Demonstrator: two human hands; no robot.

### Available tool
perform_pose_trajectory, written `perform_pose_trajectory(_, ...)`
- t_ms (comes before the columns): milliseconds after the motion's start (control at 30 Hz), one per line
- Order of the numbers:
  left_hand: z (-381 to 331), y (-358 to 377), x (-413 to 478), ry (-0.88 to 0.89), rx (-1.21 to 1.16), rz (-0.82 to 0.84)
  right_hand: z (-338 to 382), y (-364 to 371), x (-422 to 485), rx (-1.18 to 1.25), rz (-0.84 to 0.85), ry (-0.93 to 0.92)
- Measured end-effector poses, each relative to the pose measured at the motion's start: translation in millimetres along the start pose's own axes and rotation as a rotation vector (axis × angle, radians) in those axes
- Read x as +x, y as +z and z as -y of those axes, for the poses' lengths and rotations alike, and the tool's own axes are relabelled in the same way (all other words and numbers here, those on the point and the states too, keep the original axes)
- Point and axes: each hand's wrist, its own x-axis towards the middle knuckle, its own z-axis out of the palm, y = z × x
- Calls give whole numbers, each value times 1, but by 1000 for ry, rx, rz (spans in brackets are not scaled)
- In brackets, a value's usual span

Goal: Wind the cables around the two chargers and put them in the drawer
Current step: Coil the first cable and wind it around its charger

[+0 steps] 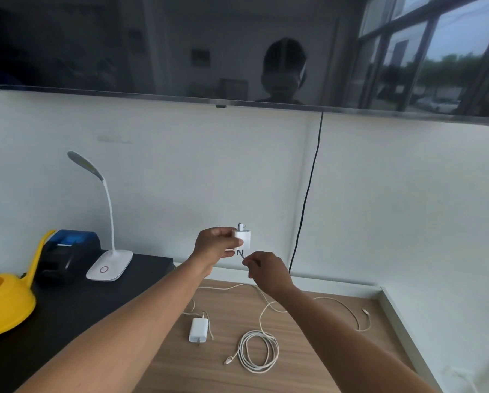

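Now, nearest to us, in front of and to the right of the second charger (198, 329), a loose coil (242, 351) of white cable lies on the wooden desk (322, 350). The second charger itself lies flat with its own thin lead trailing off behind it, not yet wound. We judge it is waiting its turn.

Beyond and above the second charger, both hands are raised over the desk. Our left hand (216, 245) grips the charger (244, 239), fingers and thumb curled round its white body, holding it clear of the desk so cable can pass all the way round it. Just right of it, our right hand (267, 272) pinches the cable (242, 258) between fingertips close under the charger. A short lead there keeps each turn tight. Slack seems to run from that hand down toward the coil, though the wrist hides the join. Few or no turns show on the charger, so winding looks barely begun.

Left of the second charger and farther back, a black table holds a yellow watering can (8, 302), a printer (67, 251) and a white lamp (110, 266). Farthest off, a dark TV (181, 46) hangs on the wall, its black cord (308, 194) dropping behind the desk. No drawer is in view.
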Motion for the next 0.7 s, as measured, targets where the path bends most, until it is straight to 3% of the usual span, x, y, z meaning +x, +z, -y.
perform_pose_trajectory(267, -3, -2, -1, 31, 69, 32, 11, -19, -2, -43, -58, -70)
perform_pose_trajectory(700, 2, -1, -11, 30, 169, 216, 27, -64, 17, 88, -93, -93)
